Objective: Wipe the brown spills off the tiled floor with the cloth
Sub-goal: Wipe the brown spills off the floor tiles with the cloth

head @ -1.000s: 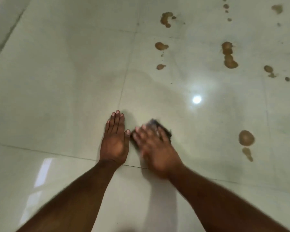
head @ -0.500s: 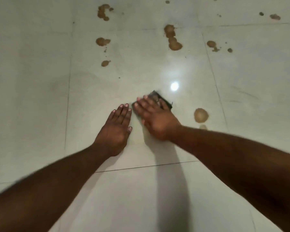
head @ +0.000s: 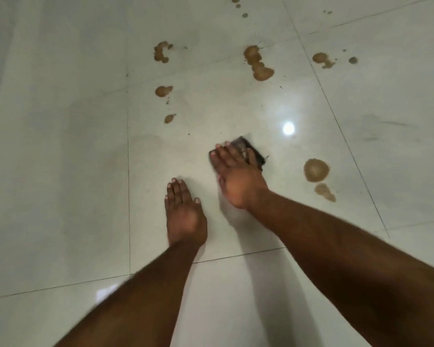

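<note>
Two bare hands work on a glossy pale tiled floor [head: 60,171] crossed by thin dark grout lines. Farthest left among the stains, three brown spills run in a column: a curled blotch [head: 161,51], a rounded one [head: 163,90] below it, and a small teardrop [head: 169,118]. Nearer, the left hand [head: 184,211] lies flat on the tile, fingers straight and together, holding nothing. Just right of it and a little farther off, the right hand [head: 236,175] presses down with straight fingers on a dark cloth [head: 251,150], a crumpled, blurred wad that shows only beyond the fingertips; the palm hides the rest. Beyond it sits a long lumpy spill [head: 258,63]. A bright round glare of light [head: 288,128] shines on the tile right of the cloth. Near the cloth on its right lie a round spill [head: 316,170] and a fainter smear [head: 324,192]. Far right are a ragged blotch [head: 322,60] and a small dot [head: 353,60]
</note>
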